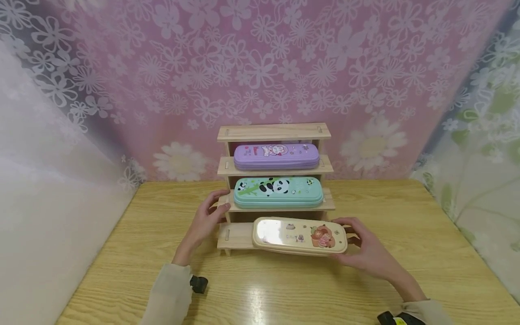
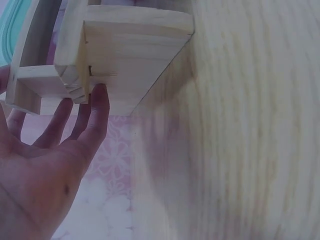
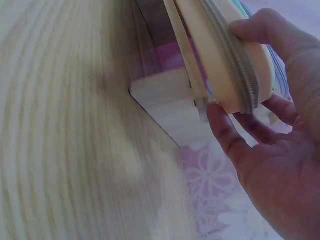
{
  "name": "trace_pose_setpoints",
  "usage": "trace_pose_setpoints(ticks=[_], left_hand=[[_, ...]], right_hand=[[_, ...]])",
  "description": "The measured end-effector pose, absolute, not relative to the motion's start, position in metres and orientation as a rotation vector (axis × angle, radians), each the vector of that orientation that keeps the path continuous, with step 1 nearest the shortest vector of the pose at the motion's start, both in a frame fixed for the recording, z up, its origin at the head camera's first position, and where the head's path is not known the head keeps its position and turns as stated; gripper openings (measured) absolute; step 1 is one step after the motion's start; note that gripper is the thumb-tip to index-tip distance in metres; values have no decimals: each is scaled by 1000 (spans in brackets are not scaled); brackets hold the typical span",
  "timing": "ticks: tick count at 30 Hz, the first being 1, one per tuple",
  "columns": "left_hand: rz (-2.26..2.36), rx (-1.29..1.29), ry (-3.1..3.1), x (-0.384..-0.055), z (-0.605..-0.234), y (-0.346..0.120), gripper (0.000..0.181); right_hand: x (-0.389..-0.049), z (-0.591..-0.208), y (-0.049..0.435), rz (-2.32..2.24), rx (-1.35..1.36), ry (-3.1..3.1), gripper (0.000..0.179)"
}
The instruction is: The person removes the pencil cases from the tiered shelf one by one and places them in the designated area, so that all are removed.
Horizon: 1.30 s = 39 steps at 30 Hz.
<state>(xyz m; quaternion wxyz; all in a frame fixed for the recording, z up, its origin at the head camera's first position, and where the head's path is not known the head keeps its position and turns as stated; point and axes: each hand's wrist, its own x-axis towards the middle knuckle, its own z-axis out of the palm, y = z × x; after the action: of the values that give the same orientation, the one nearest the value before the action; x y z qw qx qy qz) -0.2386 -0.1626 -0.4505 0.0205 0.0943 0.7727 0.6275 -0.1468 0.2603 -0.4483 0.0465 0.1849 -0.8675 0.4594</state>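
A stepped wooden rack stands on the table, holding zippered pencil cases. My left hand grips the rack's left end at the step with the green panda case; in the left wrist view, the fingers of that hand lie against the wooden side. At the lowest step, my right hand holds the right end of a cream pencil case, which sits right of centre and slightly tilted. The right wrist view shows the thumb and fingers of that hand around its zipped edge.
A purple pencil case lies on the step above the green one. The top wooden board is bare. Behind the rack hangs a pink flowered curtain, with pale cloth at both sides of the wood-grain table.
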Motion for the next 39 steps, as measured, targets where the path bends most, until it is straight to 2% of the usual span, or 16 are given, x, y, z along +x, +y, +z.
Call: trace_pose_setpoints(ticks=[15,39], left_hand=[[1952,285,2403,-240,-452,-162,40],[1972,276,2415,-240,-456,-162,39]], right_hand=[[-144,-443,298,1396,629,-2658,76],[-111,-431,378,1586,600,-2555,82]])
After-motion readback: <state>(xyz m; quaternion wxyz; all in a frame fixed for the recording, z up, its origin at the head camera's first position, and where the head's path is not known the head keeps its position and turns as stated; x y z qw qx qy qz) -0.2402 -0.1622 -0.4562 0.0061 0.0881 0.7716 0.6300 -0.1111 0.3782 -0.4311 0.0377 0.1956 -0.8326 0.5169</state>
